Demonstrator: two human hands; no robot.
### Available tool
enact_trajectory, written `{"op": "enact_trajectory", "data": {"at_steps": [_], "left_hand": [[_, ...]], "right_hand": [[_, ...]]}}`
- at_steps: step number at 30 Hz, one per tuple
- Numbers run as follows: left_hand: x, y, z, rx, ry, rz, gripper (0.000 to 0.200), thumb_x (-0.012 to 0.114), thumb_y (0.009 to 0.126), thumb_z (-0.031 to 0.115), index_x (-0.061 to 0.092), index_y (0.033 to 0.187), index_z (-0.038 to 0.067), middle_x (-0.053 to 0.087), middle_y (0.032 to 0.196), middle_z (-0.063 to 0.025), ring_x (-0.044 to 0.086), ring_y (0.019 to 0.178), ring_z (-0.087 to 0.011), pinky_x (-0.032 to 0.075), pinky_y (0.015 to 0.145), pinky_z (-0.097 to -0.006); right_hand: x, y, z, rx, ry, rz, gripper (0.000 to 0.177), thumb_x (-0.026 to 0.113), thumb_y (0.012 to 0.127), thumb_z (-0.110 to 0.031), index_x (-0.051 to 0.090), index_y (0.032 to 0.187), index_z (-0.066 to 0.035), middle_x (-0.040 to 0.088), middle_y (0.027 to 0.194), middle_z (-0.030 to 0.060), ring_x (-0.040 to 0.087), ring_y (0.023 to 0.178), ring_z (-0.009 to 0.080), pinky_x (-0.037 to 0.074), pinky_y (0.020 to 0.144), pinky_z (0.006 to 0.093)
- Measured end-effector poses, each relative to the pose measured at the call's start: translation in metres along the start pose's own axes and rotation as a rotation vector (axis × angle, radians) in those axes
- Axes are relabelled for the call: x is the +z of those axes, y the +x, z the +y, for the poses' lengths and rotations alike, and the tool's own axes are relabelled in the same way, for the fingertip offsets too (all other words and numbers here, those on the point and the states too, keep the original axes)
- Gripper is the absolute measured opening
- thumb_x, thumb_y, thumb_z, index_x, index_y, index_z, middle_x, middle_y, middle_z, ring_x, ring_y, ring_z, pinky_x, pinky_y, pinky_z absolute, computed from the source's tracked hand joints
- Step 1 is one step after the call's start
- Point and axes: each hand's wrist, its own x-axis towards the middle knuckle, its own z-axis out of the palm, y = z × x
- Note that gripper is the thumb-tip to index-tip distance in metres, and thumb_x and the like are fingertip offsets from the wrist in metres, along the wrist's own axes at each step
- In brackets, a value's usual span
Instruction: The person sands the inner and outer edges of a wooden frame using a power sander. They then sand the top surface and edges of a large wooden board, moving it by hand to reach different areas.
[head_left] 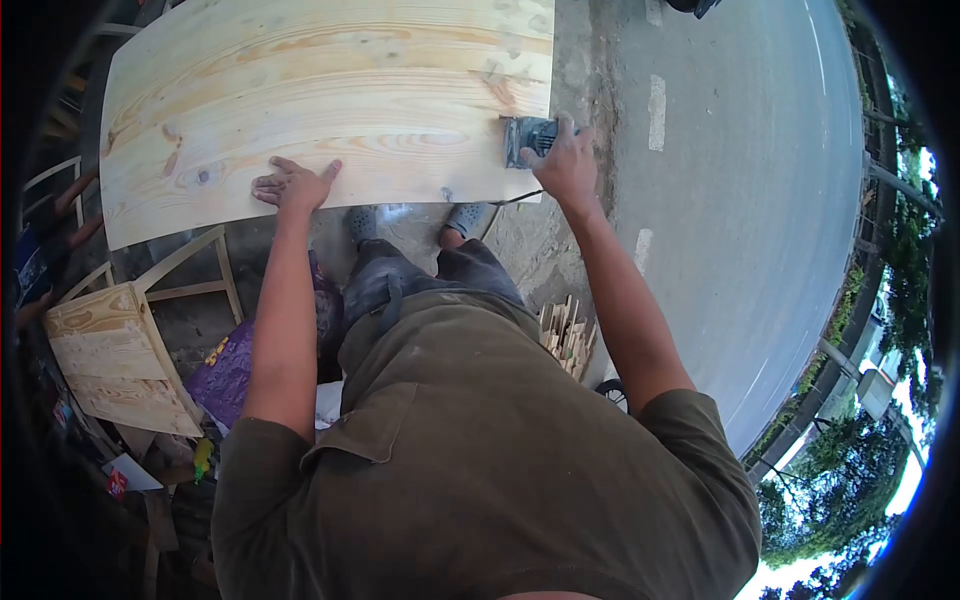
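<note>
A large pale wooden panel (330, 90) with knots and grain lines lies flat in front of me. On its near edge, left of centre, my left hand (293, 186) rests with the fingers spread. My right hand (567, 160) is closed around the top of an electric sander (530, 141), which sits on the panel's right edge. A dark cord (517, 199) trails from the sander towards the near edge. The sander's underside is hidden.
A road (730, 200) runs along the right. To the left stand a smaller wooden panel (120, 360) and wooden frames, with another person's arm (80, 190) at the far left. A purple bag (225, 370) and a bundle of wood strips (567, 337) are near my legs.
</note>
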Motion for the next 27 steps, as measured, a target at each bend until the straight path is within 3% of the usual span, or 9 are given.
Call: {"op": "enact_trajectory", "data": {"at_steps": [1,4,7,9,14,17,20,23,27], "left_hand": [[0.013,0.002,0.006,-0.010,-0.091,0.079,0.141,0.053,0.090,0.087,-0.009,0.163,-0.017,-0.007,0.163,-0.0546,-0.015,0.154,-0.0684,-0.009,0.121,-0.0759],[0.061,-0.001,0.053,-0.117,-0.374,0.457,0.119,0.043,0.103,0.074,-0.002,0.163,-0.018,-0.008,0.164,-0.0533,-0.012,0.155,-0.0678,-0.007,0.124,-0.0722],[0.101,-0.071,0.116,0.148,-0.074,0.679,0.100,0.046,0.105,0.061,0.021,0.162,-0.018,0.009,0.169,-0.0459,0.005,0.159,-0.0628,0.001,0.130,-0.0660],[0.116,-0.120,0.149,0.287,0.009,0.647,0.095,0.049,0.106,0.057,0.026,0.161,-0.018,0.018,0.170,-0.0422,0.013,0.159,-0.0594,0.008,0.130,-0.0644],[0.143,-0.199,0.181,0.556,0.106,0.481,0.090,0.053,0.104,0.051,0.027,0.163,-0.013,0.016,0.174,-0.0355,0.013,0.161,-0.0552,0.010,0.130,-0.0665],[0.156,-0.200,0.164,0.910,0.104,0.475,0.087,0.059,0.103,0.048,0.031,0.166,-0.004,0.021,0.176,-0.0250,0.015,0.163,-0.0467,0.014,0.130,-0.0642],[0.130,-0.167,0.131,0.987,-0.023,0.401,0.085,0.063,0.101,0.049,0.033,0.167,0.004,0.026,0.177,-0.0160,0.018,0.164,-0.0390,0.016,0.131,-0.0602],[0.106,-0.111,0.092,0.452,-0.134,0.661,0.086,0.057,0.105,0.054,0.030,0.168,0.002,0.023,0.178,-0.0172,0.017,0.164,-0.0415,0.015,0.131,-0.0598],[0.078,-0.004,0.046,0.048,-0.305,0.753,0.101,0.045,0.105,0.066,0.020,0.166,-0.011,0.009,0.175,-0.0368,0.005,0.162,-0.0564,0.006,0.131,-0.0634]], "right_hand": [[-0.002,-0.029,-0.001,0.047,0.033,-0.042,0.080,0.091,0.077,-0.029,0.054,0.145,-0.010,0.054,0.126,0.0271,0.065,0.111,0.0512,0.058,0.089,0.0552],[-0.001,-0.092,0.005,0.045,0.018,-0.050,0.079,0.092,0.077,-0.027,0.054,0.144,-0.008,0.052,0.121,0.0257,0.064,0.106,0.0491,0.057,0.085,0.0542],[0.002,-0.105,0.023,0.006,0.002,-0.029,0.078,0.092,0.077,-0.026,0.053,0.142,-0.006,0.052,0.119,0.0266,0.062,0.107,0.0490,0.056,0.085,0.0539],[0.002,-0.071,0.028,-0.023,0.018,-0.010,0.078,0.091,0.078,-0.026,0.052,0.142,-0.005,0.052,0.120,0.0274,0.062,0.109,0.0493,0.057,0.086,0.0533],[0.001,0.064,0.015,-0.059,0.030,0.047,0.083,0.091,0.078,-0.030,0.049,0.146,-0.004,0.053,0.125,0.0318,0.066,0.105,0.0522,0.059,0.088,0.0532],[0.005,0.138,-0.002,0.003,0.018,0.103,0.087,0.091,0.079,-0.039,0.049,0.147,-0.004,0.054,0.129,0.0344,0.068,0.109,0.0526,0.060,0.092,0.0526],[0.001,0.171,-0.004,-0.083,-0.010,0.147,0.090,0.091,0.079,-0.042,0.048,0.148,-0.005,0.054,0.130,0.0335,0.068,0.110,0.0525,0.061,0.092,0.0526],[-0.012,0.127,-0.002,-0.105,0.033,0.015,0.089,0.093,0.077,-0.037,0.049,0.149,-0.007,0.054,0.127,0.0319,0.068,0.109,0.0516,0.061,0.091,0.0529],[-0.002,0.028,0.003,-0.123,0.048,0.014,0.084,0.093,0.075,-0.028,0.051,0.146,-0.007,0.054,0.120,0.0290,0.065,0.106,0.0482,0.058,0.088,0.0525]]}}
